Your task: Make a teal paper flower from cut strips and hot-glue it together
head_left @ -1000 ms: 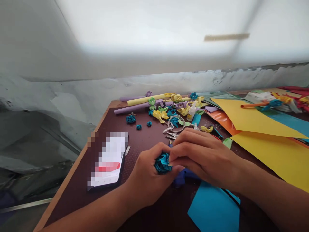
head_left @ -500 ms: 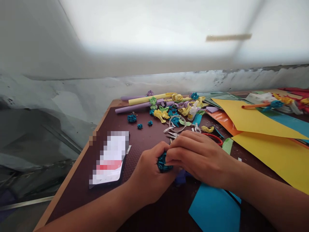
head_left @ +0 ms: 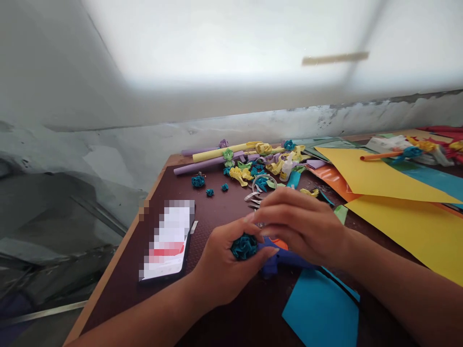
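My left hand [head_left: 224,267] is curled round a small teal rolled-paper flower [head_left: 244,246], holding it just above the dark brown table [head_left: 213,212]. My right hand [head_left: 302,224] hovers right beside it, a little above, with fingers bent and fingertips near the flower; nothing shows in it. Below the right hand lies a blue glue gun with an orange trigger [head_left: 285,256]. A teal sheet of paper [head_left: 321,313] lies at the near edge under my right forearm.
A phone [head_left: 167,241] lies at the left. Further back are small teal paper flowers [head_left: 197,181], yellow, purple and green paper scraps, rolled paper tubes [head_left: 208,164] and a small glue bottle [head_left: 287,167]. Large yellow paper sheets [head_left: 405,212] cover the right side. A wall runs behind.
My right hand has lifted off the teal flower and moved slightly up and right, uncovering the glue gun. The left hand keeps hold of the flower.
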Demonstrator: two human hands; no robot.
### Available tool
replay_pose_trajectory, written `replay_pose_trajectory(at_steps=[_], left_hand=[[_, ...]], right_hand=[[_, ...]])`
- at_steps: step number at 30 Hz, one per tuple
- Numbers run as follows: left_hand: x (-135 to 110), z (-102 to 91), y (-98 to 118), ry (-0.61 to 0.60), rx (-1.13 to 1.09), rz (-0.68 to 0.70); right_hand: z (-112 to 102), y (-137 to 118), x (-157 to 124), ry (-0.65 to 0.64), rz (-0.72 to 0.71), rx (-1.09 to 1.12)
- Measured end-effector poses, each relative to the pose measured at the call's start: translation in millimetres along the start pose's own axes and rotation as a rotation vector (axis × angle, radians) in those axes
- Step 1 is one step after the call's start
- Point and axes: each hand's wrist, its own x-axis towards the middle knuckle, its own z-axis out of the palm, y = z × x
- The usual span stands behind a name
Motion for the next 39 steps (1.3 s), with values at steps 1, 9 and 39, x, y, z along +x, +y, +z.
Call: replay_pose_trajectory(at_steps=[1,9,39], left_hand=[[-0.2,0.2,0.2,0.012,0.007,0.006],[2.3,1.4,-5.2,0.095,-0.005,-0.101],[20.8,-5.0,-17.2,0.397,0.203,-0.292]], right_hand=[[0.7,3.4,-1.9,0.059,0.053,0.049],[7.5,23.5,-5.5,0.193,0.457,0.191],[14.8,30.7,-5.0,0.146,0.667,0.188]])
